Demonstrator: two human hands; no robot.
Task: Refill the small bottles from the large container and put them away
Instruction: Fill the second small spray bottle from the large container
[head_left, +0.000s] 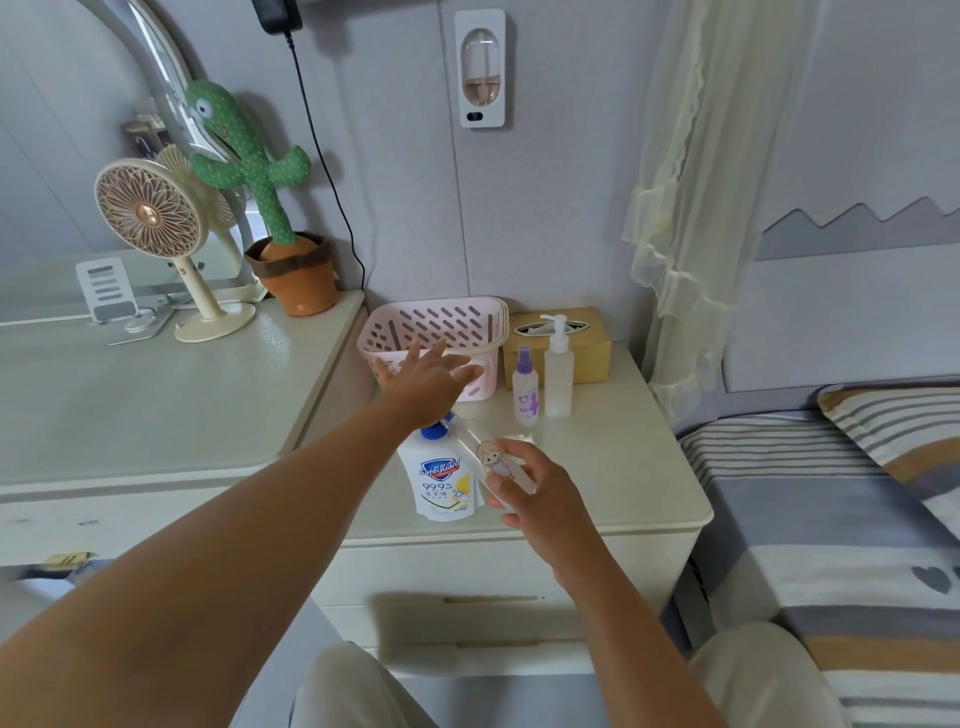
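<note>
Clear bottle (494, 460) in right hand (545, 496) slants up-left

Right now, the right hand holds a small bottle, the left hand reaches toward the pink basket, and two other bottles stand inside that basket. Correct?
One slip: the head view shows the spray bottle and pump bottle standing outside the pink basket, on the cabinet top to its right. The rest holds.
</note>
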